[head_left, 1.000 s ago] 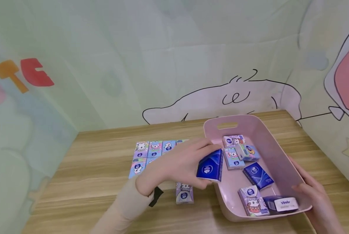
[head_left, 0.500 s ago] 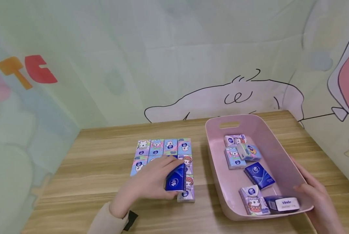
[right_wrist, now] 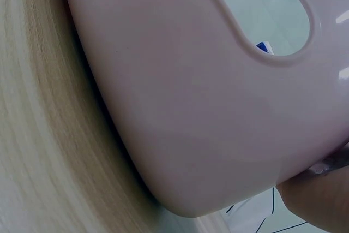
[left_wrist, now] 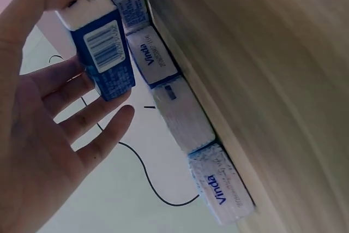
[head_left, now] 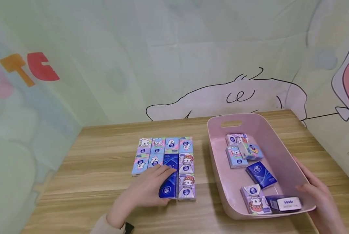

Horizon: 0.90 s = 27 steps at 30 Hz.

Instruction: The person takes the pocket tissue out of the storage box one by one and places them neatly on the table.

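Note:
My left hand (head_left: 148, 187) pinches a blue tissue pack (head_left: 168, 191) between thumb and fingers. In the left wrist view the held tissue pack (left_wrist: 103, 53) is tilted and looks slightly raised beside the row. Flat packs form a block behind and right of it: cartoon-printed tissue packs (head_left: 157, 145), another blue pack (head_left: 171, 159) and a purple pack (head_left: 187, 191) at the near right. My right hand (head_left: 320, 198) grips the near right corner of a pink plastic basket (head_left: 225, 195), thumb over the rim. The right wrist view shows mostly the basket's outer wall (right_wrist: 180, 113).
Inside the basket lie several loose packs, among them a flat blue one (head_left: 261, 174) and one on edge (head_left: 285, 203). The wooden table (head_left: 98, 156) meets a printed cloth backdrop (head_left: 118, 81) at the back and sides.
My left hand has carried the blue tissue pack left from above the basket's edge and down to the near side of the block. The right hand still grips the basket.

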{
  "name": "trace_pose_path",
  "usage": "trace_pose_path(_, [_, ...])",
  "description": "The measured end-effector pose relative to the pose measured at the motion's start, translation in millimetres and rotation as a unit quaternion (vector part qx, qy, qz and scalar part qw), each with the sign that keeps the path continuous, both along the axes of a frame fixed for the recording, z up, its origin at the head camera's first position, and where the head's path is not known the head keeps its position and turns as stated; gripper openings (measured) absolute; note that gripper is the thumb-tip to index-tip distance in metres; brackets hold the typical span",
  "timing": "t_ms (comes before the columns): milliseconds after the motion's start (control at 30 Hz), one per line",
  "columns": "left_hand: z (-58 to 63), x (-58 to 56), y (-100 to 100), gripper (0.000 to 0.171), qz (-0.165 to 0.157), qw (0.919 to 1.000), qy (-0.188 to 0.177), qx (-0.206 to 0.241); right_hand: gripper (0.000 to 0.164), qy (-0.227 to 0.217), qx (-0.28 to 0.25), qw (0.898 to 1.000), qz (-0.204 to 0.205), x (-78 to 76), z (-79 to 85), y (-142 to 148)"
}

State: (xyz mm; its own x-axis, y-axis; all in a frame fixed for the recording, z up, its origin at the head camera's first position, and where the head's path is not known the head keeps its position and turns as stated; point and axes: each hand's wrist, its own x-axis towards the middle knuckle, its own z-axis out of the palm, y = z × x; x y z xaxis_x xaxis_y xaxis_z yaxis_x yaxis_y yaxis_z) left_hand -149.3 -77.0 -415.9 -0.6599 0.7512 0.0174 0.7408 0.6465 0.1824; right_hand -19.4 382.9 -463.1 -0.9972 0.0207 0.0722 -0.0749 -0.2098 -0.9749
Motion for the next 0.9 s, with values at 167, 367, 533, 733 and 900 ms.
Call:
trace_pose_path(167, [-5.4,1.2,-3,0.086,0.013,0.9999,-0.004,-0.008,0.070,0.002,0.005,1.000,-0.004,0.1,0.8,0])
trace_pose_path(367, [-10.5,2.3,-3,0.086,0.024,0.9995,-0.003,-0.021,0.070,0.001,0.006,1.000,-0.008,0.3,0.9,0])
trace_pose_path(533, [-13.9,4.9,-1,0.086,0.021,0.9991,0.022,-0.029,0.070,-0.001,0.005,1.000,-0.008,0.6,0.4,-1])
trace_pose_path(733, [-18.6,6.1,2,0.087,0.013,0.9984,0.049,-0.024,0.070,0.001,0.004,1.000,-0.008,0.7,0.8,-2])
trace_pose_path(900, [-20.5,6.3,4,0.087,0.013,0.9982,0.053,-0.023,0.070,0.000,0.005,1.000,-0.009,0.8,1.1,-2])
